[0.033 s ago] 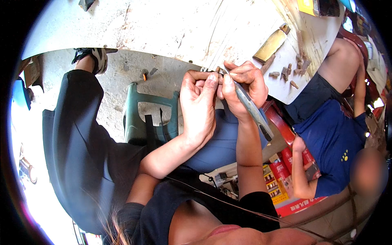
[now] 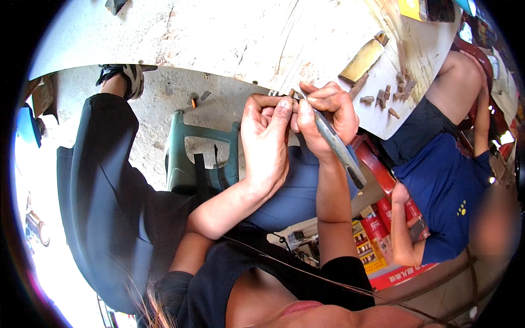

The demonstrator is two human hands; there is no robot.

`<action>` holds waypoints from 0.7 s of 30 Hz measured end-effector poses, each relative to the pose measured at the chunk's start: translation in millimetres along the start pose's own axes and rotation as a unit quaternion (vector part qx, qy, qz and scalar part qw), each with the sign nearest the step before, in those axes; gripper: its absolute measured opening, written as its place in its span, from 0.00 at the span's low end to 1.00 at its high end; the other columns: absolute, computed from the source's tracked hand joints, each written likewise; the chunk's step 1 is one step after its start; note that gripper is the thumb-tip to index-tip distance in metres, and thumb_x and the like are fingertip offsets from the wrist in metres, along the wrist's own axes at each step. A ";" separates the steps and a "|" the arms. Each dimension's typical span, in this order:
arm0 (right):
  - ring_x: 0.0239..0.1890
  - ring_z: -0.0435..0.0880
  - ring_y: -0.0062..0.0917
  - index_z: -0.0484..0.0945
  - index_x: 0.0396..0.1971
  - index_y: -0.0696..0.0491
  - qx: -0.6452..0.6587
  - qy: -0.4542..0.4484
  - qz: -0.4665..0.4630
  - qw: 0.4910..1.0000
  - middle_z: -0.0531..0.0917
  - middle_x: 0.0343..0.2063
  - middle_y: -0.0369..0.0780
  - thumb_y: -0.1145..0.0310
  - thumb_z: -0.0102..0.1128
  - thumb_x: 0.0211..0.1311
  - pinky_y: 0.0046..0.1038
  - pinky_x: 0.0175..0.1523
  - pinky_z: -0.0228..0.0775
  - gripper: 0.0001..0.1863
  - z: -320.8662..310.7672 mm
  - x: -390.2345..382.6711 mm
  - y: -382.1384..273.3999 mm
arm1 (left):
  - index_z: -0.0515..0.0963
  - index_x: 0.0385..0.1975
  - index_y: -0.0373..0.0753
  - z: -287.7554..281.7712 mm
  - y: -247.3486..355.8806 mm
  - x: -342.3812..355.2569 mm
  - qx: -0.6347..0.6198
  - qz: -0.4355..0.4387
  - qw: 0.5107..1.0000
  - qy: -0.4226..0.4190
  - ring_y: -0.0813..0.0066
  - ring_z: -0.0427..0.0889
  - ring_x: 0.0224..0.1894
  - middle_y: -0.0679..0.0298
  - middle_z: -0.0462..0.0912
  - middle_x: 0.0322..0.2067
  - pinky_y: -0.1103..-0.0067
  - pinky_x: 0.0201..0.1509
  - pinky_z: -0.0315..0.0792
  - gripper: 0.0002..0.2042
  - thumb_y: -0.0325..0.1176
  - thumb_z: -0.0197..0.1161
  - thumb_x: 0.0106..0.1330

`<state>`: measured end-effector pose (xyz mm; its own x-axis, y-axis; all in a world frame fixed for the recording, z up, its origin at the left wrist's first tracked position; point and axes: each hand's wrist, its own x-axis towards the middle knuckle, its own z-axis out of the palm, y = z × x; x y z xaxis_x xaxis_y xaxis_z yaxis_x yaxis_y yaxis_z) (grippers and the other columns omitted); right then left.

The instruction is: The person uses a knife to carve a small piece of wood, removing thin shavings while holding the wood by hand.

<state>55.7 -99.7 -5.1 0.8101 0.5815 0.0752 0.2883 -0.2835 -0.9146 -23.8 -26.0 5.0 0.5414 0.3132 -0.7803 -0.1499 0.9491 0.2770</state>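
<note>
My left hand [image 2: 269, 128] is closed in a pinch, thumb against the curled forefinger, at the near edge of the table. A small brown piece [image 2: 291, 93] shows at its fingertips, mostly covered by the fingers. Right beside it, my right hand [image 2: 333, 112] wraps round a slim hand tool with a grey-blue handle [image 2: 340, 150]. The handle slants down to the right, and its dark end sticks out below the palm. The tool's tip is close to the brown piece; whether they touch I cannot tell. Fingertips of both hands meet.
Several small brown pieces [image 2: 384, 95] and a yellowish block [image 2: 362, 59] lie on the white table [image 2: 219, 33], beside thin pale strips [image 2: 418, 65]. A green plastic stool [image 2: 176, 142] stands below. At right sits another person in a blue shirt [image 2: 445, 191].
</note>
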 end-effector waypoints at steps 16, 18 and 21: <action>0.23 0.79 0.28 0.69 0.22 0.59 0.011 0.045 -0.008 0.999 0.76 0.18 0.42 0.76 0.65 0.48 0.36 0.39 0.81 0.11 4.7 -1.5 3.7 | 0.66 0.37 0.33 5.8 7.0 -2.7 -0.009 -0.018 1.000 0.016 0.81 0.75 0.33 0.60 0.77 0.31 0.84 0.40 0.72 0.03 0.24 0.52 0.69; 0.23 0.78 0.27 0.69 0.22 0.59 0.005 0.041 -0.014 0.999 0.76 0.18 0.42 0.75 0.65 0.48 0.36 0.39 0.81 0.11 4.6 -1.6 4.5 | 0.66 0.37 0.33 3.6 5.4 -2.1 -0.011 -0.014 1.000 0.010 0.81 0.75 0.33 0.60 0.77 0.31 0.84 0.40 0.72 0.03 0.24 0.52 0.69; 0.22 0.78 0.27 0.69 0.22 0.59 0.000 0.040 -0.022 0.999 0.76 0.18 0.42 0.75 0.65 0.48 0.36 0.39 0.82 0.11 4.8 -0.6 4.7 | 0.66 0.37 0.34 3.5 4.9 -2.3 -0.006 -0.010 1.000 0.007 0.82 0.75 0.33 0.61 0.76 0.31 0.85 0.39 0.72 0.03 0.24 0.52 0.69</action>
<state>54.1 -97.8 -11.4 0.8352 0.5301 0.1464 0.3239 -0.2591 -0.9099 -22.9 -22.2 10.1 0.5325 0.2953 -0.7932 -0.1499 0.9553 0.2550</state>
